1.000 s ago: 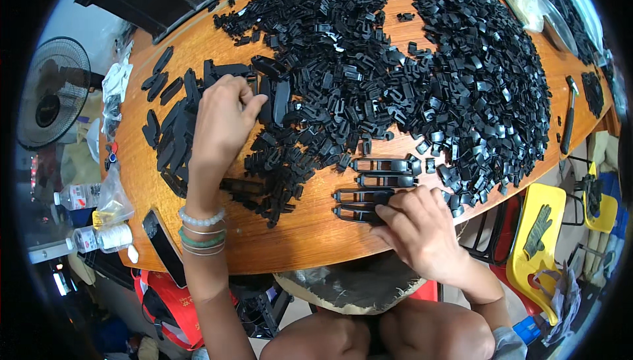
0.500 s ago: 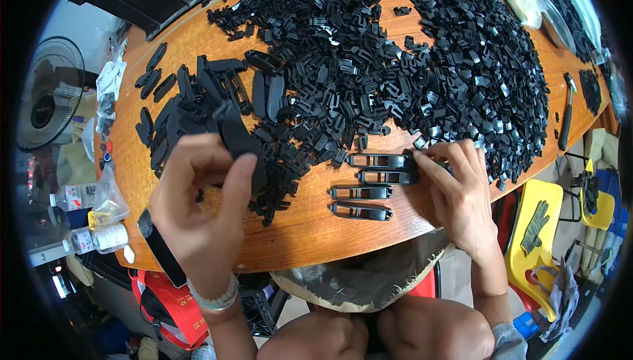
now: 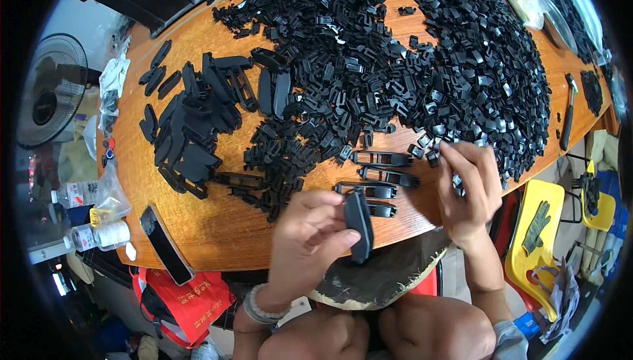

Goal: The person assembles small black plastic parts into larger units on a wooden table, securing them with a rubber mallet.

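Near the table's front edge, my left hand (image 3: pixel 306 238) pinches a long black plastic piece (image 3: pixel 360 227) with rounded ends, held up on end between thumb and fingers. Just behind it lie several slim black plastic frames (image 3: pixel 388 177) in a stacked row, the nearer ones partly hidden by the held piece. My right hand (image 3: pixel 471 195) is at the near edge of a big heap of small black clips (image 3: pixel 488 90), its fingers drawn together. Whatever sits between those fingertips is too small and blurred to name.
More long black pieces (image 3: pixel 191 129) are heaped at the left, beside a middle pile of small black parts (image 3: pixel 330 63). A phone (image 3: pixel 166 244) lies at the left front edge. A long-handled tool (image 3: pixel 568 113) lies at the right, near a yellow chair (image 3: pixel 534 254) with a glove.
My left hand has carried the long black piece from the left heap to the front middle. My right hand has left the row of frames and shifted slightly right.
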A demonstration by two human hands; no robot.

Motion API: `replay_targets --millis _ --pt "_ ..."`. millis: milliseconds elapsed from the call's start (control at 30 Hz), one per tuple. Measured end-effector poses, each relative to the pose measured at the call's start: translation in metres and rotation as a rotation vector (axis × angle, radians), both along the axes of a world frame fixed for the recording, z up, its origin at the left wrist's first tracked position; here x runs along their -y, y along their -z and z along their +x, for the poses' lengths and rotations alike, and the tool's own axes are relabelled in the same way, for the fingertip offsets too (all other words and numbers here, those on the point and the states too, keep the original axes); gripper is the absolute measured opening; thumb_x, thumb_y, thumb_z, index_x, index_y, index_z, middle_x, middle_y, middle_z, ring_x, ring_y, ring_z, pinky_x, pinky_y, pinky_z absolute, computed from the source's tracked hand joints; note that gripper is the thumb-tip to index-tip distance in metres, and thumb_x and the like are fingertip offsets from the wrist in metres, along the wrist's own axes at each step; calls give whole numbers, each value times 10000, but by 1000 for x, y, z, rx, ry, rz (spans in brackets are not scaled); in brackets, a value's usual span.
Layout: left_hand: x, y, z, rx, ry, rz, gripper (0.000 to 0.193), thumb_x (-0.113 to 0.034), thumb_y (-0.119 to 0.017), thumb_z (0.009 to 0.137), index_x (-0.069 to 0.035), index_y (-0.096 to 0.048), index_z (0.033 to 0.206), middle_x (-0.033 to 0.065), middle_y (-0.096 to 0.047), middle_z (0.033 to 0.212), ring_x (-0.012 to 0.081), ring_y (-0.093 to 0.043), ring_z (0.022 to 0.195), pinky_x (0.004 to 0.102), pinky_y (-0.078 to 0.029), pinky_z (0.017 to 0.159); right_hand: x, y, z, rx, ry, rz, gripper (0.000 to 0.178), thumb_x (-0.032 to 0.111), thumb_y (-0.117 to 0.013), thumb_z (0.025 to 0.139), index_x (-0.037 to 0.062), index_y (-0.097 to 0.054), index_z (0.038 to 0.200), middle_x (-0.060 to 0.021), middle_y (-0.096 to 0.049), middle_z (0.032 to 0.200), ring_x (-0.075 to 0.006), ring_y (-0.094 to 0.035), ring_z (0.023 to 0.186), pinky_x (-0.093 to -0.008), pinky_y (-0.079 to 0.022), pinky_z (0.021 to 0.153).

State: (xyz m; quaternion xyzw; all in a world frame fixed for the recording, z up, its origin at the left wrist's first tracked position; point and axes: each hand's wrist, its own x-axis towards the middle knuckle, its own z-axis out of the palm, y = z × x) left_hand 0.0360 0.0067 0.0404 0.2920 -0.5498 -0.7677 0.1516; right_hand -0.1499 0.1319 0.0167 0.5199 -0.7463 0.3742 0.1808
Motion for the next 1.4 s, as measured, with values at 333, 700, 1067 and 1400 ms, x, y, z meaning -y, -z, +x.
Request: replay_targets --millis 333,700,1067,1400 --pt "-14 12 -2 -54 151 193 523 -12 -563 908 97 -339 1367 174 -528 1255 196 -541 1110 302 -436 942 5 -6 38 302 -270 -120 274 -26 -723 686 -49 -654 950 -145 -622 829 -246 -622 654 -312 -509 562" --pt "-13 13 0 -47 138 143 505 -3 -558 910 97 -352 1360 180 -532 1245 181 -540 1100 282 -448 932 5 -5 40 303 -413 -47 286 -31 -703 677 -51 -669 960 -147 -613 814 -266 -619 677 -344 -523 610" --pt "-1 13 1 -52 168 358 451 -74 -571 919 84 -434 1318 75 -586 1097 102 -556 981 239 -460 865 0 -8 33 333 -466 80 392 14 -656 655 5 -675 1046 -134 -609 989 -273 -582 825 -358 -473 718" --pt "118 3 -37 219 -107 -1336 116 -62 -631 826 52 -632 804 108 -552 666 169 -519 558 305 -400 531 -21 -18 46 243 -464 487 316 81 -705 697 -4 -624 989 -94 -577 928 -251 -539 822 -345 -409 694"
